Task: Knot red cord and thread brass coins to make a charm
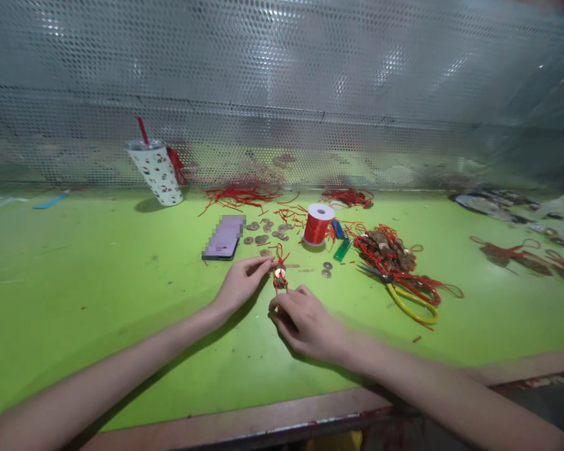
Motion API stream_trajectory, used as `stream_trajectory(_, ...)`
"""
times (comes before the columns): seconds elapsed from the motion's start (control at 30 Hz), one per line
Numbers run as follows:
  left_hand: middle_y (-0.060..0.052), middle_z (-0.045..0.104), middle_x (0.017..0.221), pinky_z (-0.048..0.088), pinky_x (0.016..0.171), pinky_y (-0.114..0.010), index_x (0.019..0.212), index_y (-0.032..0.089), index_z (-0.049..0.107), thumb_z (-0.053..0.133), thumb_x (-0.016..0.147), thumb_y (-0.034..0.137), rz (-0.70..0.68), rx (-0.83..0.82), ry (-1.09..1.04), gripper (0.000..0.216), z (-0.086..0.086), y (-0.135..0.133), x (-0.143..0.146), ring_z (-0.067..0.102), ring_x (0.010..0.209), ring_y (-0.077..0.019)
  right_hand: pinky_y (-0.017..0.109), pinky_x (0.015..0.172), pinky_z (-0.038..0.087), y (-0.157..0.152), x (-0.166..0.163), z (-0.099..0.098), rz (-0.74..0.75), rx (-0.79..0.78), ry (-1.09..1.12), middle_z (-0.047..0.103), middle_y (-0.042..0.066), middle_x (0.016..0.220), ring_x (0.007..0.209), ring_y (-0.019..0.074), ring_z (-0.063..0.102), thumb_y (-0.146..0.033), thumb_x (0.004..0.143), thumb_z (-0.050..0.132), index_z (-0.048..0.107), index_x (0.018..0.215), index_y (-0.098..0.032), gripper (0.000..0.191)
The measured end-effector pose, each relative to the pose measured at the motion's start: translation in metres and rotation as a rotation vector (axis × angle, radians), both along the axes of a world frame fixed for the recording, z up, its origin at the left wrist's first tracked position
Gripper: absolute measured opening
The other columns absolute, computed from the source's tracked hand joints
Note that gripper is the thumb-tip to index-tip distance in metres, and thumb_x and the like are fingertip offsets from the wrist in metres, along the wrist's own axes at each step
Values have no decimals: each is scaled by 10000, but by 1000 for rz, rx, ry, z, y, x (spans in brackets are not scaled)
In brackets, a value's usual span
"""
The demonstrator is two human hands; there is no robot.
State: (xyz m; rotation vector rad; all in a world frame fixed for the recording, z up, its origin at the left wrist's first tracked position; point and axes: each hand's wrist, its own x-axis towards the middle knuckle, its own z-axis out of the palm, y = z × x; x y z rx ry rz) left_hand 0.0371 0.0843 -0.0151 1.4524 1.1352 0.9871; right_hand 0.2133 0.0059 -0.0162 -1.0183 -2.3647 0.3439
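Observation:
A knotted red cord with brass coins (280,274) lies on the green table between my two hands. My left hand (245,280) comes in from the left, its thumb and forefinger pinched together at the cord's upper end. Just below the coins, my right hand (305,319) is closed, with its fingertips gripping the lower strands of the red cord. The exact grip of both hands is partly hidden by their own fingers. Loose round coins (262,239) with holes lie beyond my left hand, and two more coins (327,270) are to the right.
Farther back stand a red cord spool (316,227) and a white tumbler (156,172) with a straw. A phone (225,237), a green lighter (343,250), yellow-and-red-handled scissors (411,302) and a pile of corded coins (383,247) lie around. Perforated metal mesh (263,81) closes the back.

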Motion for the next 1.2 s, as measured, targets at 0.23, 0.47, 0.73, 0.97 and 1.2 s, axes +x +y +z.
stream_trajectory(0.23,-159,748,1192,507,867,-394,1130,141,763,650,879,470,2,13,42,429,9,-5,0,695,1049,-296,321,769,399,5,3,4,-2,-99,146,680,39,824,732,170,568,-236,984,520,591,919,-186,109)
stream_trajectory(0.47,-121,797,973,512,699,-330,950,160,775,704,831,394,-13,19,32,272,19,-18,-5,693,772,-213,364,792,482,52,26,4,-256,-53,146,666,102,966,875,225,609,-204,989,499,589,1001,-177,95)
stream_trajectory(0.73,-77,762,820,504,704,-321,988,162,739,644,852,311,-183,10,57,224,21,-33,-12,684,749,-197,417,833,509,95,29,-9,-246,20,-130,595,150,1031,971,271,570,-175,974,513,581,993,-165,71)
stream_trajectory(0.97,-69,715,786,425,624,-291,902,163,732,572,873,278,-289,-6,104,199,19,-26,-18,635,731,-182,434,822,488,90,36,-2,-282,92,-162,599,159,997,927,276,540,-168,976,480,568,924,-167,102)
stream_trajectory(1.2,-81,696,774,340,527,-268,848,169,735,523,934,538,-257,-82,68,434,20,-20,-10,539,639,-155,354,712,466,37,17,14,-151,-106,128,648,87,875,766,204,569,-223,1018,428,563,923,-194,168)
